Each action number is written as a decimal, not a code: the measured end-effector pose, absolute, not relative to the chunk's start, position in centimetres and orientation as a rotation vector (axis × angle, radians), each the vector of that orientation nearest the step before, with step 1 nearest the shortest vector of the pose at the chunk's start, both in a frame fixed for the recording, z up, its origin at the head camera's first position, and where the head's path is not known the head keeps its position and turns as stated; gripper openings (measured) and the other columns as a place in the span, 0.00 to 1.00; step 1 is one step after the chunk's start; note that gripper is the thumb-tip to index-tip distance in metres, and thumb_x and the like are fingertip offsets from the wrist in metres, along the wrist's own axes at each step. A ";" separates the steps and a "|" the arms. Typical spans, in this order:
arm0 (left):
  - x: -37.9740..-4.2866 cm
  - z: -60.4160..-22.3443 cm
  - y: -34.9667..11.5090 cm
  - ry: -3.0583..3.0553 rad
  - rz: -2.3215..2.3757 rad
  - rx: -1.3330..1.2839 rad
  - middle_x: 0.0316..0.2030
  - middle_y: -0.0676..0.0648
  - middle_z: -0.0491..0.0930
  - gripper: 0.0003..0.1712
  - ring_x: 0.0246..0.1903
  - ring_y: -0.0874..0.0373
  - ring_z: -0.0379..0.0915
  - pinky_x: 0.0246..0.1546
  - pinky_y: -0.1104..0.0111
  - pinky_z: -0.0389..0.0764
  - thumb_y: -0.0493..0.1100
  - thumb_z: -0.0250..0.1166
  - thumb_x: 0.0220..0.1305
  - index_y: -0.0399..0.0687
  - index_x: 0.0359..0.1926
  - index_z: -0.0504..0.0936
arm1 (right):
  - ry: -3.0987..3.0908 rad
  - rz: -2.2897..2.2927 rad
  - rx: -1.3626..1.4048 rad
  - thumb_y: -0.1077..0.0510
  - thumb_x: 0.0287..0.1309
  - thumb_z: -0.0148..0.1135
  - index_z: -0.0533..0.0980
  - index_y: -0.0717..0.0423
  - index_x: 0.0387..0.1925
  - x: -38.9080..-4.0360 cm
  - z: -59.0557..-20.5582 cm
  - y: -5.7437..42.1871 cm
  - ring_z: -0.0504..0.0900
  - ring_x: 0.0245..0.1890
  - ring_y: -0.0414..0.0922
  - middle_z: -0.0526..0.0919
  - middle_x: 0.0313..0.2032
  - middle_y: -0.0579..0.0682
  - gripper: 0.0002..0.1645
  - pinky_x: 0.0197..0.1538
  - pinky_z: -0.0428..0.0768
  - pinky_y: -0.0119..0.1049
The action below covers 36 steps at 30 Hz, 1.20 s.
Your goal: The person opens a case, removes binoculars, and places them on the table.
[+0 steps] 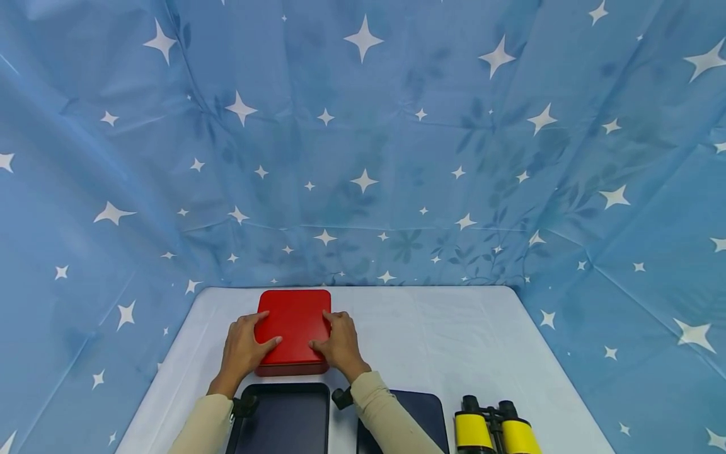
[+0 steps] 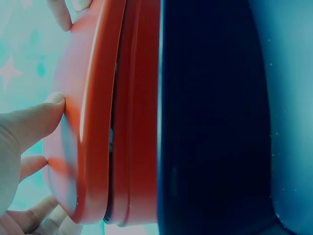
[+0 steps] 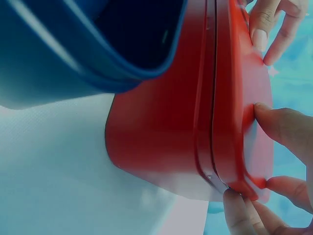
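A red rectangular tin (image 1: 292,369) stands near the table's far edge with its red lid (image 1: 293,325) on top. In the left wrist view a narrow dark gap shows between the lid (image 2: 93,127) and the tin's wall (image 2: 139,127). My left hand (image 1: 244,347) holds the lid's left side, thumb on the top face and fingers at the edge. On the opposite side, my right hand (image 1: 340,343) grips the lid, its thumb on top and some fingertips at the lower rim (image 3: 234,188). The tin's contents are hidden.
An open dark blue tin (image 1: 283,388) stands just in front of the red one. To its right lies a dark blue flat piece (image 1: 422,410), partly under my right sleeve. Yellow and black binoculars (image 1: 473,430) are at the front right. A starry blue curtain (image 1: 363,126) surrounds the white table (image 1: 442,328).
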<state>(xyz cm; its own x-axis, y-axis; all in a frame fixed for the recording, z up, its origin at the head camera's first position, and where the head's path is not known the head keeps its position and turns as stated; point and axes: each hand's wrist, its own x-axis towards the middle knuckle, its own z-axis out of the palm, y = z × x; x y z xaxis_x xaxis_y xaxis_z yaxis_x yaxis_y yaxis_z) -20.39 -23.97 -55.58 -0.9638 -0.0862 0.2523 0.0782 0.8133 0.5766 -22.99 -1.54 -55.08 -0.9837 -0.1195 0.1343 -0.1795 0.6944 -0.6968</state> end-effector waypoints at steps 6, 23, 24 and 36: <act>-20.4 -55.2 -23.6 -2.718 -0.883 -0.007 0.62 0.34 0.71 0.46 0.60 0.39 0.65 0.59 0.42 0.72 0.50 0.79 0.48 0.42 0.68 0.72 | -2.770 1.174 0.277 0.51 0.44 0.81 0.73 0.54 0.66 -23.0 -54.9 -1.0 0.75 0.54 0.48 0.77 0.54 0.55 0.46 0.51 0.82 0.42; -21.0 -54.3 -21.1 -2.684 -0.894 0.004 0.62 0.33 0.71 0.45 0.59 0.38 0.65 0.57 0.43 0.74 0.51 0.78 0.50 0.44 0.68 0.72 | -2.743 1.213 0.251 0.52 0.44 0.81 0.74 0.54 0.66 -23.3 -53.8 1.5 0.77 0.50 0.48 0.77 0.53 0.55 0.45 0.48 0.82 0.41; -21.0 -54.4 -20.9 -2.681 -0.895 0.001 0.62 0.33 0.71 0.45 0.59 0.38 0.65 0.56 0.43 0.74 0.51 0.78 0.50 0.44 0.68 0.72 | -2.739 1.218 0.249 0.52 0.44 0.81 0.74 0.54 0.66 -23.3 -53.8 1.6 0.77 0.49 0.48 0.77 0.54 0.55 0.45 0.47 0.82 0.40; -21.5 -54.3 -18.6 -2.665 -0.945 -0.020 0.62 0.36 0.71 0.45 0.59 0.41 0.65 0.56 0.46 0.75 0.53 0.78 0.50 0.46 0.68 0.73 | -2.731 1.253 0.210 0.53 0.45 0.81 0.73 0.53 0.67 -23.4 -53.6 4.0 0.79 0.49 0.50 0.76 0.56 0.57 0.46 0.42 0.84 0.38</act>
